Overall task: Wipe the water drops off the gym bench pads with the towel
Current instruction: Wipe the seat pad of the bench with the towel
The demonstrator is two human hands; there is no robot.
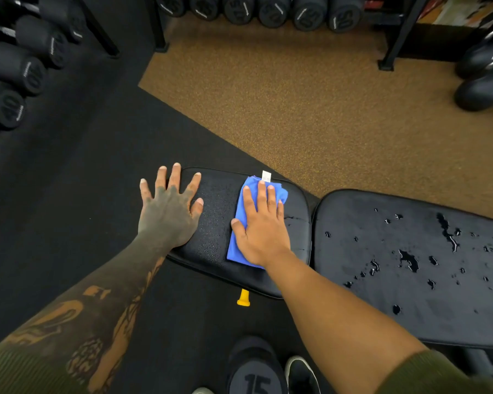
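Towel [235, 247] lies under the right hand [261, 226] on the seat pad [217, 223].

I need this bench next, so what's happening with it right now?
A person presses a blue towel flat on the smaller seat pad with the right hand. The left hand rests flat on that pad's other end. The larger pad beside it is dotted with water drops, not yet wiped.

The right hand [261, 226] covers the middle of the blue towel [235, 250]. To the right of this hand, the long pad [382, 280] is cut off by the picture's edge.
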